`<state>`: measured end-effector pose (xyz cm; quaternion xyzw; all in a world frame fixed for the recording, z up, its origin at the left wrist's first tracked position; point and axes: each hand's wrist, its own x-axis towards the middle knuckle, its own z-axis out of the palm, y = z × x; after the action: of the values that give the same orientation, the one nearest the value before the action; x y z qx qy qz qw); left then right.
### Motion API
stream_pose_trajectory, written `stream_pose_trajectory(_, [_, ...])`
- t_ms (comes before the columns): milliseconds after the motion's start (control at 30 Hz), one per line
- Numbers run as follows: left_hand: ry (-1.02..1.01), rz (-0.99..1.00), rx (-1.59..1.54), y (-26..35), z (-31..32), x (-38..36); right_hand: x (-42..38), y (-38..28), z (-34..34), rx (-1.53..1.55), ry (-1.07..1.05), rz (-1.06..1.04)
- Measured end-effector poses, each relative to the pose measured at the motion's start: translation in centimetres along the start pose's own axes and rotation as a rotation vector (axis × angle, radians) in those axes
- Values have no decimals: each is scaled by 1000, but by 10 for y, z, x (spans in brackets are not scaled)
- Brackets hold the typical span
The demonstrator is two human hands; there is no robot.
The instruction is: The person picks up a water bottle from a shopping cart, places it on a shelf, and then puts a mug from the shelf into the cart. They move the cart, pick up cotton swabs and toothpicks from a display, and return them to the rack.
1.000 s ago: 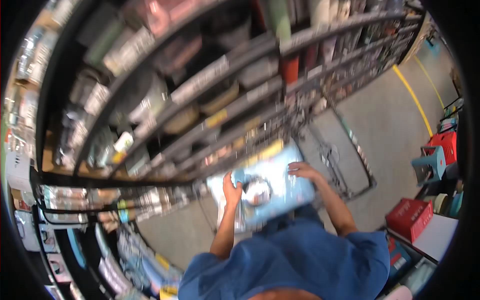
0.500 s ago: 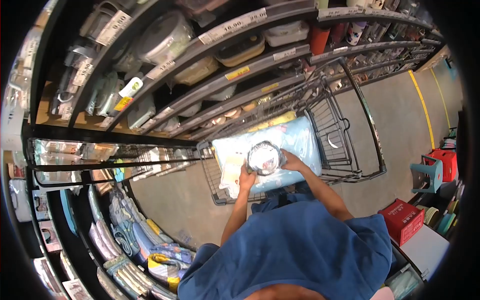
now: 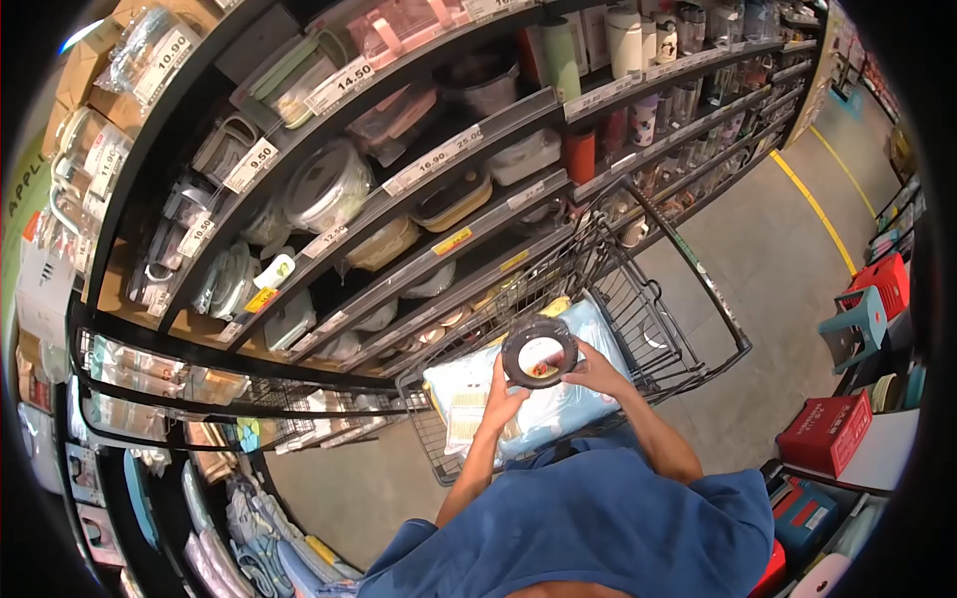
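Observation:
Both hands grip a round, dark-rimmed container [image 3: 539, 357] with a white label that carries a small red and green picture. My left hand [image 3: 504, 403] is closed on its lower left edge. On the lower right edge, my right hand [image 3: 599, 372] holds it too. Below it, in the shopping cart [image 3: 688, 339], lies a large pale blue plastic-wrapped package [image 3: 594, 329] with a white label at its left end. The container hides the middle of this package, and its underside is not visible.
Shelves [image 3: 439, 174] of food boxes, bowls and bottles run beyond the cart, with price tags along their edges. Folded textiles [image 3: 264, 533] fill a low shelf at left. At right stand a teal stool [image 3: 859, 324] and a red box [image 3: 825, 436].
The container has tilted, so its dark rim and label now show where glare was before. My view has lifted, bringing more upper shelves into sight.

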<state>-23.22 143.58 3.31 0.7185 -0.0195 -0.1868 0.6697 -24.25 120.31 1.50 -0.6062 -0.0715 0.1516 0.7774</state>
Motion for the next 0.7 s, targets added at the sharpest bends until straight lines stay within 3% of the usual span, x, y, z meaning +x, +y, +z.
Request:
stream_pose_trajectory(33, [-16, -8, -84, 19, 4, 6, 3, -20, 1, 56, 27, -90])
stream_pose_trajectory(100, [-43, 166, -49, 59, 8, 18, 9, -58, -1, 130, 64, -152])
stream_pose_trajectory(167, [-35, 292, 99, 85, -1, 42, 23, -83, -16, -20, 123, -126])
stream_pose_trajectory(200, [-112, 263, -66, 131, 5, 40, 28, -108, -19, -142, 152, -191])
stream_pose_trajectory(233, [-137, 400, -57, 153, 6, 49, 36, -145, -11, -50, 115, -370])
stream_pose_trajectory(300, [-131, 508, -41, 197, 7, 64, 60, -181, -22, -203, 131, -504])
stream_pose_trajectory(400, [-121, 472, 38, 261, -2, 82, 87, -249, -26, -419, 177, -471])
stream_pose_trajectory(433, [-121, 501, 51, 277, -5, 92, 100, -267, -19, -250, 196, -631])
stream_pose_trajectory(533, [-104, 509, 76, 324, -11, 115, 112, -330, -15, -378, 166, -580])
stream_pose_trajectory(567, [-129, 472, 11, 337, -11, 116, 122, -339, -21, -376, 163, -447])
stream_pose_trajectory(700, [-118, 366, 46, 365, -22, 151, 160, -366, -35, -403, 144, -353])
